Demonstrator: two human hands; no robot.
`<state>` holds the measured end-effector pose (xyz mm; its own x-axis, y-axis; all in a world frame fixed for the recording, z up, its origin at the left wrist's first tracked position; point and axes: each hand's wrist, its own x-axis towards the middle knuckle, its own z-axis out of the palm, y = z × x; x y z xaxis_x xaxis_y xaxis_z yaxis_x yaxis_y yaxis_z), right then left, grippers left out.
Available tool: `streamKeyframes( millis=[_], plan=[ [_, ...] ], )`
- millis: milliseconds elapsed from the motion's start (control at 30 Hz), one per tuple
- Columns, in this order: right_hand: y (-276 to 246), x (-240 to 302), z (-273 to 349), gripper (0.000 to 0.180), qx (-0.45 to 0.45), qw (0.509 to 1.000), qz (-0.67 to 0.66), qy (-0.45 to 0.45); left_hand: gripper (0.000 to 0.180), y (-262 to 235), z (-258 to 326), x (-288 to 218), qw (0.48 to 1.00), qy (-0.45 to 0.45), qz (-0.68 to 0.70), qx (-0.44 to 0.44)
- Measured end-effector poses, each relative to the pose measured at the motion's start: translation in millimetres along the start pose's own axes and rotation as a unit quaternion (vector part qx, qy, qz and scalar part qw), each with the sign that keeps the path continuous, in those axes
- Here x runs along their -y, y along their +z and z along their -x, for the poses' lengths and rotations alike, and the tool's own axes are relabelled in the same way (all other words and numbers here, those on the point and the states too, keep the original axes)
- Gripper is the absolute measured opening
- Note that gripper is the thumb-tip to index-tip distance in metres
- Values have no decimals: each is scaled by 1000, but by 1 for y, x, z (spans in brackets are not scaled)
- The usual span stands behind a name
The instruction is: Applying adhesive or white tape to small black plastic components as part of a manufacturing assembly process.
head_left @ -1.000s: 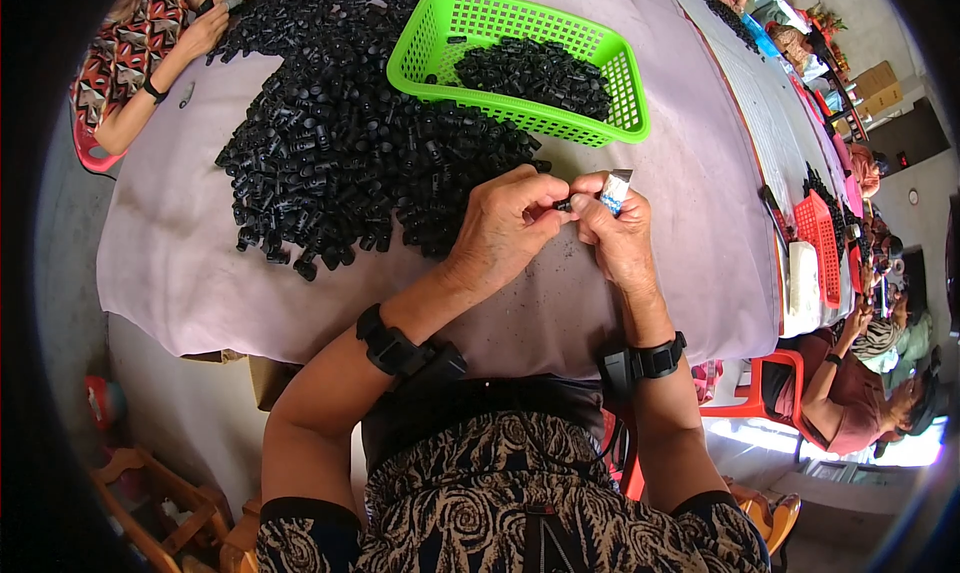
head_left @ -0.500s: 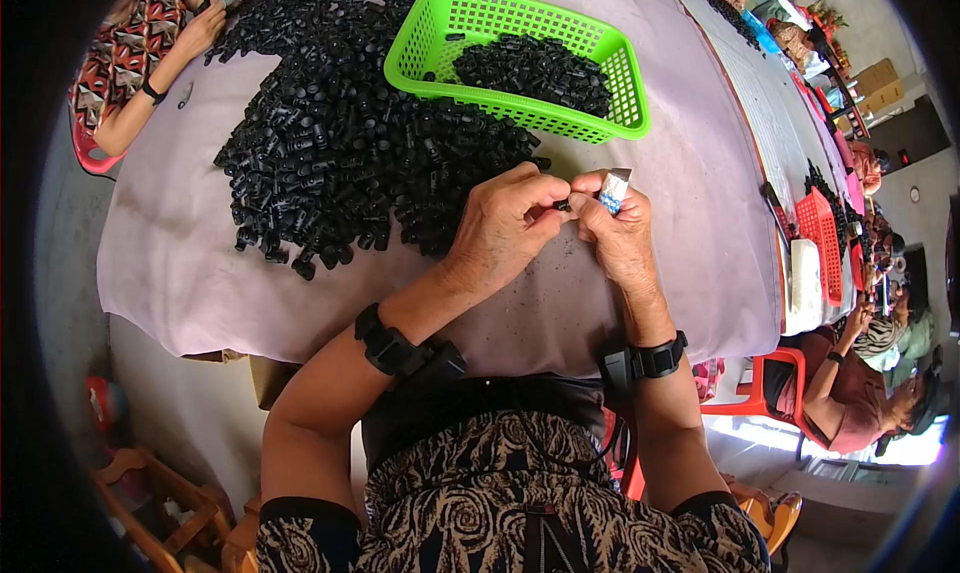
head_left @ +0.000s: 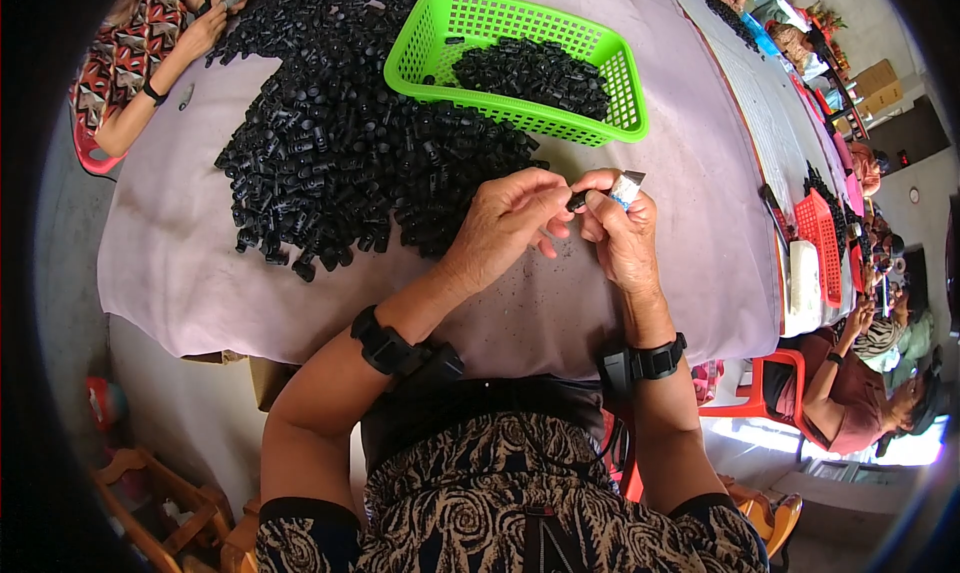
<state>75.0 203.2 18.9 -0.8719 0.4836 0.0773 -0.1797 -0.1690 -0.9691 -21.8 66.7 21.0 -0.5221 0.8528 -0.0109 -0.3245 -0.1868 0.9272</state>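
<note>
The left hand and right hand meet just in front of the green basket, above the counter. Between their fingertips sits a small black part; the left thumb and forefinger pinch it, so the left grip is clenched on the part. The right grip is clenched on a small grey tool, whose pale tip sticks up past the forefinger, just right of the part and on the side toward the basket. Whether tool and part touch is too small to tell.

The basket holds a mound of black parts heaped toward its right half. Left of the basket and reaching down to its front edge spreads a big loose pile of the same black pieces on the counter's mauve cloth. Beyond the pile, far left of the basket, another person's hand works at the counter's edge. Well right of the basket stands a red basket.
</note>
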Motion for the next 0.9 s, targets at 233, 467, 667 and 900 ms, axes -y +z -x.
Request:
streamKeyframes(
  millis=[233,467,667,900],
  plan=[
    [3,0,1,12,31,999,18,-29,22,-7,-3,7,982,-83,156,62],
    [3,4,-1,23,2,1000,6,-12,23,-9,-3,8,978,-85,175,74],
    [1,0,-7,36,-6,1000,12,-22,24,-7,-4,9,988,-42,146,12],
    [-2,-4,-4,20,21,993,105,-41,20,-7,-5,8,985,-29,170,4]
  ],
)
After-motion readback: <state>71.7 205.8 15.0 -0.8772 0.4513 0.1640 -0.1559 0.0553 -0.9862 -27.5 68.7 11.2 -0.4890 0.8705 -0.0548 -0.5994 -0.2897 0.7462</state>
